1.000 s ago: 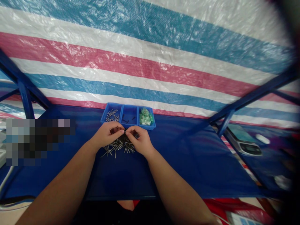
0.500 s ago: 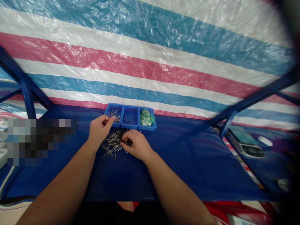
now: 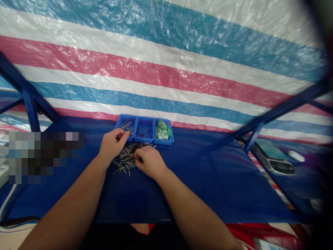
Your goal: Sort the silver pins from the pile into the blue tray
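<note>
A pile of thin silver and dark metal pins [image 3: 125, 160], perhaps screws or drill bits, lies on the blue table. My left hand [image 3: 111, 145] is closed in a pinch at the pile's left edge, in front of the left blue bin [image 3: 119, 119]. Whatever its fingertips hold is too small to make out. On the pile's right side rests my right hand [image 3: 151, 160], its thumb and fingers curled together over the pins. What it grips is hidden. Similar silver pins lie in the left bin, and a few dark ones in the middle bin [image 3: 147, 124].
The right bin [image 3: 163, 141] holds small green and clear plastic packets [image 3: 162, 131]. Behind the blue table [image 3: 208, 180] hangs a striped plastic sheet [image 3: 166, 76]. Blue frame bars [image 3: 249, 139] stand at both sides. A digital scale [image 3: 278, 161] sits at the right; a blurred-out patch covers the left.
My left hand has shifted slightly right and down, away from the left bin. The dark pieces that showed at my right fingertips are now mostly out of sight.
</note>
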Action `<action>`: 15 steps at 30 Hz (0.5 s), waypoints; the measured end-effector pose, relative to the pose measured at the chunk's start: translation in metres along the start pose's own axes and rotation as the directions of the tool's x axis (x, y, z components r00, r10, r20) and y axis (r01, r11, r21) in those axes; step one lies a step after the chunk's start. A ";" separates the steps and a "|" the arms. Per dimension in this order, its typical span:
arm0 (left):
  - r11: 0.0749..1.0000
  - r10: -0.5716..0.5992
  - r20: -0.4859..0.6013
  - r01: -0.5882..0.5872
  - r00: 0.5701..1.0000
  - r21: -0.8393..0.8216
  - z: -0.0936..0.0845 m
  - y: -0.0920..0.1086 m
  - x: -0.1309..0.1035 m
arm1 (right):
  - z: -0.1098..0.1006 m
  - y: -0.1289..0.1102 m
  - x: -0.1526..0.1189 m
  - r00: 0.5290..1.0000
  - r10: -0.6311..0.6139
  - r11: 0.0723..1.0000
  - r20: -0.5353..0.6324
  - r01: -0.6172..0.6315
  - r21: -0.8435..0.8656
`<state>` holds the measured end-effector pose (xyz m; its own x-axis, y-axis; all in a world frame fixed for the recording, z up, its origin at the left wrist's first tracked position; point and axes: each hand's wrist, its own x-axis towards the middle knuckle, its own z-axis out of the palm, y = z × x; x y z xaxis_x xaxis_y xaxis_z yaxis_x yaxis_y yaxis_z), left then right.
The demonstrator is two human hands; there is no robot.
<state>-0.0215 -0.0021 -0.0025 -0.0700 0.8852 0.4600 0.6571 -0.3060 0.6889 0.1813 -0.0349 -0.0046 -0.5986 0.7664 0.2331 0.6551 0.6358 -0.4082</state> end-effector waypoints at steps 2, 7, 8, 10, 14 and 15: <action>0.998 0.041 0.094 -0.037 0.995 -0.044 0.000 0.002 -0.001 | -0.003 0.003 -0.001 0.999 0.027 0.997 -0.025 -0.025 0.069; 0.978 0.194 0.359 -0.150 0.913 -0.147 -0.002 0.009 -0.002 | -0.007 0.010 -0.003 0.972 0.162 0.931 -0.170 -0.093 0.354; 0.970 0.230 0.389 -0.178 0.892 -0.165 -0.002 0.011 -0.003 | -0.007 0.011 -0.003 0.958 0.205 0.902 -0.200 -0.105 0.419; 0.955 0.290 0.424 -0.233 0.858 -0.183 -0.001 0.014 -0.004 | -0.006 0.013 -0.003 0.924 0.290 0.838 -0.250 -0.119 0.533; 0.939 0.345 0.447 -0.299 0.826 -0.172 0.001 0.016 -0.005 | -0.004 0.015 -0.001 0.877 0.376 0.753 -0.300 -0.100 0.651; 0.938 0.347 0.443 -0.302 0.827 -0.169 0.001 0.016 -0.006 | -0.003 0.015 -0.001 0.869 0.387 0.741 -0.310 -0.092 0.665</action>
<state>-0.0099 -0.0113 0.0051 0.5025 0.7810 0.3707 0.5103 -0.6141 0.6020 0.1933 -0.0258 -0.0081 -0.1239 0.9399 0.3182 0.2338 0.3393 -0.9112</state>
